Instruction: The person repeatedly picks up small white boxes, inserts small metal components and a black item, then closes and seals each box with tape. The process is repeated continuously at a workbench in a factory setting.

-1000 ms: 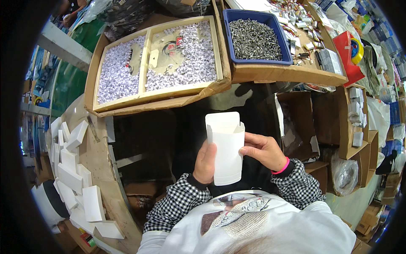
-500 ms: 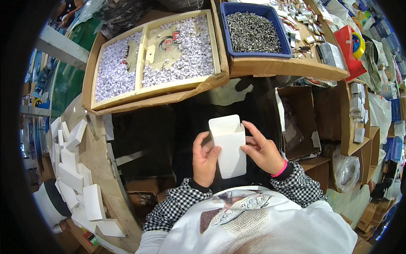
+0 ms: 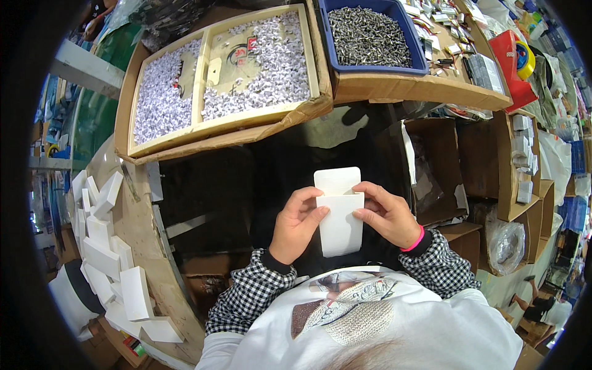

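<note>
A small white carton stands upright between my hands, in front of my chest, its top flap raised at the far side. My left hand grips its left edge near the opening, thumb on the front face and fingers at the top corner. On the opposite edge my right hand pinches the upper corner, with the thumb on the front and the index finger along the top. A pink band circles my right wrist. The inside of the carton is mostly hidden.
A divided wooden tray of small white pieces lies ahead at left. Beside it a blue bin holds many small metal parts. White boxes pile up on the left table. Cardboard boxes and a red tape dispenser are at right.
The left hand has moved up to the carton's top corner, and the right index finger has come down across the side of the opening. The carton has shifted slightly right.
</note>
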Demonstrator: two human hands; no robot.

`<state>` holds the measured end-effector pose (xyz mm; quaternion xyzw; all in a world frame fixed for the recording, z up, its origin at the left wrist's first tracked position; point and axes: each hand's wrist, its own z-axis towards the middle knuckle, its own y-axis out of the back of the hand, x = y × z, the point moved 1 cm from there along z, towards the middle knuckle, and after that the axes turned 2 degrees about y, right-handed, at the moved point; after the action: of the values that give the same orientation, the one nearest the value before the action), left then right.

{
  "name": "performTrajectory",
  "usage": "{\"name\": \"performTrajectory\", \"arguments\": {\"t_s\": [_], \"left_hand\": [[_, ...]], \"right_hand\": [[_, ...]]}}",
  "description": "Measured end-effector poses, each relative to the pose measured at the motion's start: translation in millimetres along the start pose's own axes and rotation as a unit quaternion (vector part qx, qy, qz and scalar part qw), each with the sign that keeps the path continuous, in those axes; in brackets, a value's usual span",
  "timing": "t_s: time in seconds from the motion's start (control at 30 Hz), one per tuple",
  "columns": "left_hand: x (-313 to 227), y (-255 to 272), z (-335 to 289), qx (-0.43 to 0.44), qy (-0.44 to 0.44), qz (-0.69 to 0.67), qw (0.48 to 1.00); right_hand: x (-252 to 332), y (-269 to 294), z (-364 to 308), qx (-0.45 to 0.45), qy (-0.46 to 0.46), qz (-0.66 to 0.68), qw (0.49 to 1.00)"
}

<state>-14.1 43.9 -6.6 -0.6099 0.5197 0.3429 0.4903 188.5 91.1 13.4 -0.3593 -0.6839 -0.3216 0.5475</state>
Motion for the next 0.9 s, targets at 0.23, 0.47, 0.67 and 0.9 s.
{"name": "performTrajectory", "arguments": {"t_s": [0.23, 0.47, 0.67, 0.9], "left_hand": [[-10.2, 4.4, 0.8, 0.034, 0.001, 0.074, 0.997], [-17.3, 6.9, 5.1, 0.0, 0.019, -0.046, 0.999], [-30.8, 12.2, 14.5, 0.074, 0.074, -0.091, 0.99], [-19.8, 13.6, 14.1, 0.061, 0.005, -0.012, 0.998]], "right_hand": [[-2.4, 2.4, 1.8, -0.001, -0.007, 0.063, 0.998], [-0.9, -1.8, 11.7, -0.058, 0.044, 0.159, 0.985], [10.1, 6.4, 13.8, 0.008, 0.052, 0.117, 0.992], [9.4, 9.0, 13.1, -0.017, 0.124, -0.022, 0.992]]}}
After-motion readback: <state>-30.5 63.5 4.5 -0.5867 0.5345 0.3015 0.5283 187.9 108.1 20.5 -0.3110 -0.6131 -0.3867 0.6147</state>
